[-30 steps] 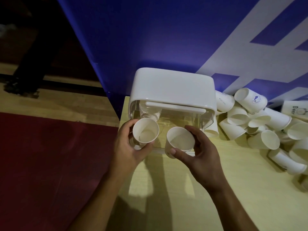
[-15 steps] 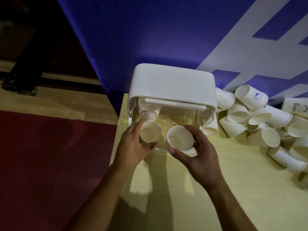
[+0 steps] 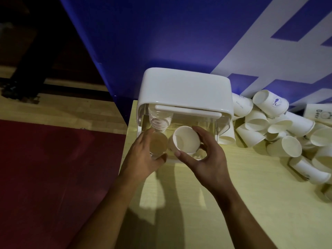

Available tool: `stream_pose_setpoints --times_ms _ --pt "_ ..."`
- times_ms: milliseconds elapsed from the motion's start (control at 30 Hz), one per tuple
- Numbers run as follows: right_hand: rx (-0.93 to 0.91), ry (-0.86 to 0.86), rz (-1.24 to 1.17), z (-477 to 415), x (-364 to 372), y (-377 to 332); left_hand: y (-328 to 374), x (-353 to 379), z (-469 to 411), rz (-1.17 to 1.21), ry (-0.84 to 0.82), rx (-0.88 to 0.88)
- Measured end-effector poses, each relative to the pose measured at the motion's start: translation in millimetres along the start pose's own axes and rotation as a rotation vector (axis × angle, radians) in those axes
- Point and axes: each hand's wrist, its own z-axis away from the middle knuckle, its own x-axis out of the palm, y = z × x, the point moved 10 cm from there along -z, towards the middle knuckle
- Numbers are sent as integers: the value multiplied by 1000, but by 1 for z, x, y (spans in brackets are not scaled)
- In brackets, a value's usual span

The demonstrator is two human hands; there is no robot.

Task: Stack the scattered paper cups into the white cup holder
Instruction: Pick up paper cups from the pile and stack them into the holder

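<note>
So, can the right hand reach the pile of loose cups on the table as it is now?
Probably not yet: the right hand already holds a cup at the cup holder. The table between it and the pile of loose cups looks clear.

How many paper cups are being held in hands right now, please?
2: one paper cup in the left hand, another paper cup in the right hand, both at the holder's opening.

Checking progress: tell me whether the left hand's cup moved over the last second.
Yes. The left hand's cup moved toward the white cup holder, under its stack.
</note>
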Motion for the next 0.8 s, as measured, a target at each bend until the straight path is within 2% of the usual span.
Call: stream_pose_setpoints --times_ms 167,333,633,800 --pt "-85 -13 19 -7 25 -18 -5 -14 11 171 31 -75" --pt "-104 -60 61 -10 54 -10 -13 -22 22 241 53 -99" --pt "-52 -118 164 -19 77 14 -11 -22 10 113 39 -28" --pt "-2 -159 115 -24 88 28 -8 -20 5 32 19 34"
